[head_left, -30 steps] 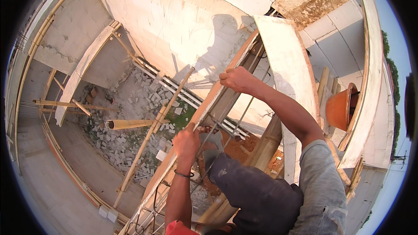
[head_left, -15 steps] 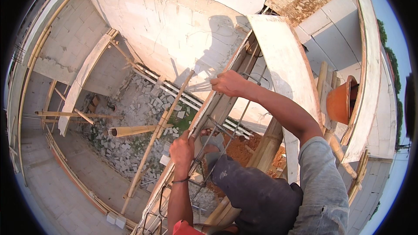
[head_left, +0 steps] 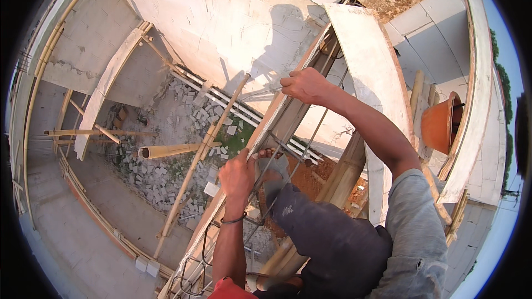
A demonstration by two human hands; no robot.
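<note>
A long wooden board [head_left: 268,126] stands on edge, slanting from the lower left to the upper middle. Partway along, my left hand [head_left: 236,178] is closed over its top edge. Farther up the same edge, my right hand [head_left: 305,86] is closed with its knuckles outward; its fingertips are partly hidden. Beside the board runs a cage of thin steel bars [head_left: 314,134] with bent wire stirrups. My foot [head_left: 271,167] shows under the bars, near my left hand.
Bamboo poles [head_left: 194,174] rise from the rubble [head_left: 160,188] far below on the left. White pipes [head_left: 244,113] lie along the wall [head_left: 194,27]. At right are a pale plank [head_left: 371,77], an orange bucket [head_left: 438,124] and thick bamboo [head_left: 341,180]. The drop beside the board is deep.
The whole view has shifted slightly, with the board and both hands now higher and farther right in it. Both hands keep their hold on the board.
</note>
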